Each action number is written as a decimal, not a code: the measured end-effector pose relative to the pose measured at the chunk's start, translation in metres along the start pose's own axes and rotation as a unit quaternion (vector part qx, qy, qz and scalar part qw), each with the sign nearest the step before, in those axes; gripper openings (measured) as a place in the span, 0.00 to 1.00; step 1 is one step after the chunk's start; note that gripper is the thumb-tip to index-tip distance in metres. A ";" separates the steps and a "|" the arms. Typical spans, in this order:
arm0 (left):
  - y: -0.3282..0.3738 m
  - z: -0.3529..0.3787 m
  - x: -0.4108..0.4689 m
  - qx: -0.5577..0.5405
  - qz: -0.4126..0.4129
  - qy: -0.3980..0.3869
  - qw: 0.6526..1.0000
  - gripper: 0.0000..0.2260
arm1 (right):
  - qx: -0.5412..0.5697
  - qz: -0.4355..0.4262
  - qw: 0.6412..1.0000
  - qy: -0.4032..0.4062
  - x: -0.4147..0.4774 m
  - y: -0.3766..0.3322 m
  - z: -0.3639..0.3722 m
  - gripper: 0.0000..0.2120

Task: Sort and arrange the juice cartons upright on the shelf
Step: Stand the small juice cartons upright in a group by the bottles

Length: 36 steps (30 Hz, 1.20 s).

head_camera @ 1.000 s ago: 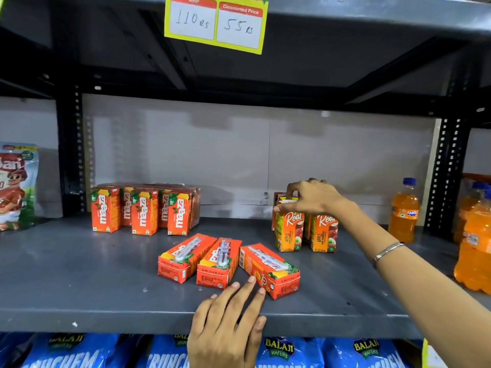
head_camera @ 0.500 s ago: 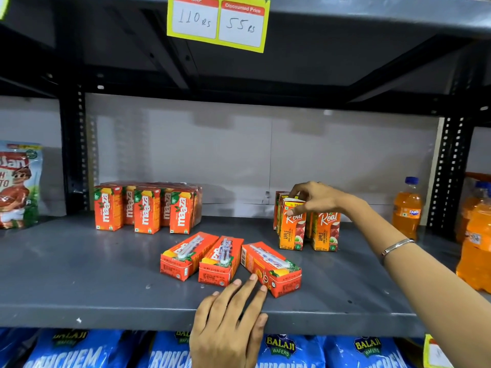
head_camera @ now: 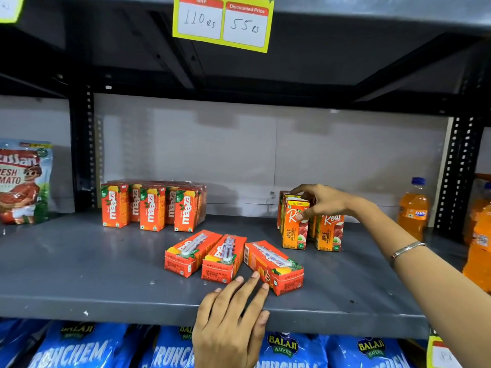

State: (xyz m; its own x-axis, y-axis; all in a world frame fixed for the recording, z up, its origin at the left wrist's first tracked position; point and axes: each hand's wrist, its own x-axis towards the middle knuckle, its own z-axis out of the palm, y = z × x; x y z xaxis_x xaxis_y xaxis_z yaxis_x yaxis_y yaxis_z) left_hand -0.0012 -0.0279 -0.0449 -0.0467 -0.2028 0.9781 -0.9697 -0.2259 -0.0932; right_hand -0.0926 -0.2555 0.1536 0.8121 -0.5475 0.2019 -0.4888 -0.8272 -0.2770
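Grey metal shelf (head_camera: 79,274), seen from the front. Back left: a block of upright Maaza cartons (head_camera: 152,205), labels facing out. Middle, towards the front edge: three orange cartons (head_camera: 231,257) lying flat side by side, straws up. Back right: upright Real apple cartons (head_camera: 328,233) in a small cluster.

Right hand (head_camera: 322,201) reaches over that cluster, fingers curled round the top of the front-left apple carton (head_camera: 293,229), thumb pressed on its face; the carton stands upright on the shelf. Bangle (head_camera: 406,248) on that wrist.

Left hand (head_camera: 233,314) lies flat over the front edge, fingers extended and grasping nothing, tips touching the rightmost flat carton (head_camera: 275,266).

Orange soda bottles (head_camera: 413,208) stand at the right end. Price tag (head_camera: 223,22) hangs above.
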 end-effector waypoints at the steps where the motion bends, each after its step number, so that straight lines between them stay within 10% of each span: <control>1: 0.000 0.000 0.000 0.001 0.001 0.002 1.000 0.17 | 0.002 -0.005 1.000 -0.001 0.000 0.000 0.000 0.31; 17: 0.000 -0.001 -0.003 0.015 -0.006 -0.004 1.000 0.16 | -0.012 -0.027 0.999 -0.013 0.001 0.008 0.001 0.28; 27: -0.001 -0.009 -0.001 -0.006 -0.008 -0.034 0.999 0.16 | -0.103 -0.107 0.975 0.162 -0.020 -0.043 0.002 0.33; 36: -0.044 -0.042 -0.013 0.024 -0.018 0.006 1.000 0.17 | 0.039 -0.107 0.993 -0.022 -0.004 -0.122 0.055 0.28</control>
State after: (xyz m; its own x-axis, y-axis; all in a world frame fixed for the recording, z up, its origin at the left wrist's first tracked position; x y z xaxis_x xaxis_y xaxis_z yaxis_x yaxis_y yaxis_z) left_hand 0.0323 0.0249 -0.0459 -0.0147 -0.1817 0.9832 -0.9580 -0.2792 -0.0659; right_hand -0.0182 -0.1453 0.1351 0.9088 -0.3526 0.2230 -0.2789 -0.9110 -0.3039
